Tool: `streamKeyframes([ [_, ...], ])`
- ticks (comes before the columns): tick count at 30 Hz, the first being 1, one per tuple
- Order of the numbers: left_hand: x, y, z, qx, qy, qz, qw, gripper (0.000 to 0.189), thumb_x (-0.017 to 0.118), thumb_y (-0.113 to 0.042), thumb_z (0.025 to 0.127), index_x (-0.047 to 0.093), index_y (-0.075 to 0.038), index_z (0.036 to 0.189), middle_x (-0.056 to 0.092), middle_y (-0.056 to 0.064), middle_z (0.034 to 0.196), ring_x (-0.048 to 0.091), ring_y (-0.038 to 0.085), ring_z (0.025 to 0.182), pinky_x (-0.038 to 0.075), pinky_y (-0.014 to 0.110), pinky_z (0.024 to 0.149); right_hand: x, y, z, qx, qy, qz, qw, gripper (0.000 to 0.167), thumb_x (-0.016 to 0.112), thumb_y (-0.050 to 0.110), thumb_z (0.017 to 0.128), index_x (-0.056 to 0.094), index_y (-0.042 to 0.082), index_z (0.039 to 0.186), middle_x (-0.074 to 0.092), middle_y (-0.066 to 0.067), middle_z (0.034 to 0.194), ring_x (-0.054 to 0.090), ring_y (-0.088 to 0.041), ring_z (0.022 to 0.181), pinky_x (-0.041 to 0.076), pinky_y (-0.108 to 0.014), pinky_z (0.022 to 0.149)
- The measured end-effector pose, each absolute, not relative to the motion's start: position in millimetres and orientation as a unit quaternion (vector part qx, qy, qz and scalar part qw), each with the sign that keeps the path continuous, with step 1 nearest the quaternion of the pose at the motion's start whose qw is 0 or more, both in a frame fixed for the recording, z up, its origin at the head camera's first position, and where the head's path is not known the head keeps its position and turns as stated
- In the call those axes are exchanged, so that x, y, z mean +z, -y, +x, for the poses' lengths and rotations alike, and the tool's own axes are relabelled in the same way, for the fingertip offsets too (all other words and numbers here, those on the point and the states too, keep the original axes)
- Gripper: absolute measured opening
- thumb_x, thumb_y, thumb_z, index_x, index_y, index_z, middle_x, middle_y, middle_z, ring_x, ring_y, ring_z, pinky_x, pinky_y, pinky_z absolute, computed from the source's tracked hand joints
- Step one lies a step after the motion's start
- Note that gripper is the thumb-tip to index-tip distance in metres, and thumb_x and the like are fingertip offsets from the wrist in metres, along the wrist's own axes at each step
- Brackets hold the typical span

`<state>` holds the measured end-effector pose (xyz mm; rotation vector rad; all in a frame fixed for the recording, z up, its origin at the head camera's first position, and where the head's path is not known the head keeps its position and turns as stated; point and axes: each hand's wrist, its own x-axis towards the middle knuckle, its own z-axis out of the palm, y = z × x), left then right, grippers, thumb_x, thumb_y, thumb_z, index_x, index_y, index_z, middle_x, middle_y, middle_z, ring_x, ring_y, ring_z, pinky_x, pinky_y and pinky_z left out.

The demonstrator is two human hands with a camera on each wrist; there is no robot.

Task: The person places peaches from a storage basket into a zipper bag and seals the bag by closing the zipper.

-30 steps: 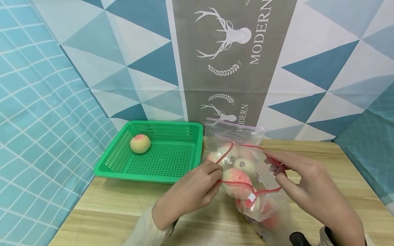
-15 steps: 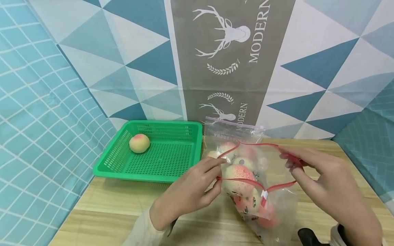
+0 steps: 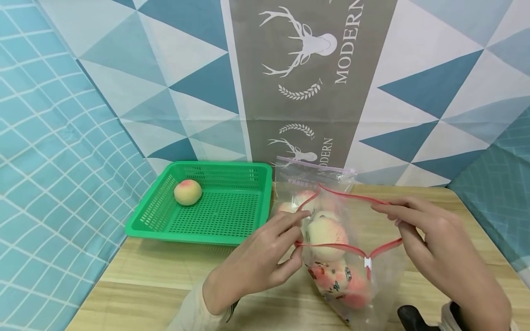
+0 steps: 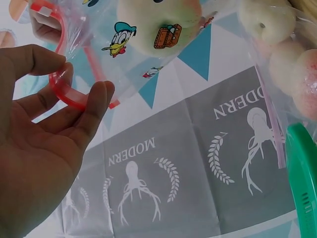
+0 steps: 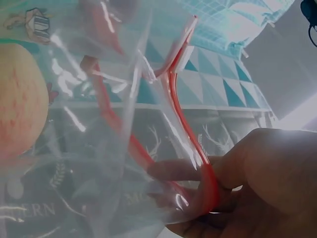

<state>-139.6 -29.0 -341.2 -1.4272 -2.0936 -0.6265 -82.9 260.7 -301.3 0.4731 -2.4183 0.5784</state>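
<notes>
A clear zip bag with a red zip strip and a white slider is spread wide at its mouth. My left hand pinches the left side of the strip; in the left wrist view, thumb and fingers close on its red end. On the opposite side my right hand grips the rim, and the right wrist view has its fingers around the red strip. Inside the bag are several peaches; a pale peach sits uppermost, above redder peaches lower down.
Behind it stands another clear bag with a pale purple zip, holding peaches. To the left is a green basket with one peach inside. A patterned cloth backdrop rises beyond the wooden table.
My right hand has moved right, widening the bag's mouth. The uppermost peach has turned from its red-speckled side to a paler one. My left hand stays nearly in place.
</notes>
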Motion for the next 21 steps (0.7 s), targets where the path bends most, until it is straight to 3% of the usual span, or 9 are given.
streamKeyframes([
  [9,-342.5,28.4,-139.9,-0.225,0.777,-0.528,0.257,0.008,0.060,-0.005,0.084,0.056,-0.011,0.083,0.057,0.010,0.137,0.059,0.016,0.114,0.045,0.017,0.078,-303.0,-259.2,-84.2,0.217,0.899,0.156,0.346,0.040,0.048,-0.011,0.083,0.075,0.005,0.109,0.063,-0.001,0.100,0.037,0.004,0.071,0.029,-0.015,0.055],
  [13,-341.2,27.7,-137.9,-0.233,0.768,-0.535,0.263,0.007,0.059,-0.005,0.085,0.056,-0.011,0.084,0.054,0.010,0.141,0.059,0.016,0.112,0.045,0.015,0.076,-302.3,-256.0,-82.6,0.199,0.901,0.147,0.356,0.042,0.049,-0.013,0.079,0.072,-0.001,0.112,0.063,-0.010,0.105,0.042,-0.006,0.080,0.030,-0.016,0.058],
  [17,-340.6,23.6,-134.7,-0.236,0.748,-0.550,0.287,0.004,0.058,-0.006,0.085,0.056,-0.009,0.085,0.054,0.014,0.140,0.058,0.021,0.117,0.048,0.019,0.084,-301.9,-253.9,-81.5,0.191,0.902,0.188,0.338,0.054,0.055,-0.014,0.073,0.067,0.000,0.124,0.060,-0.012,0.113,0.044,-0.013,0.089,0.033,-0.016,0.062],
  [21,-341.0,19.4,-130.5,-0.234,0.730,-0.567,0.302,0.004,0.056,-0.007,0.085,0.058,-0.007,0.088,0.055,0.017,0.137,0.056,0.024,0.122,0.047,0.025,0.097,-301.9,-252.7,-79.9,0.192,0.908,0.227,0.296,0.066,0.059,-0.009,0.073,0.060,0.009,0.137,0.057,-0.005,0.118,0.038,-0.003,0.088,0.033,-0.013,0.061],
])
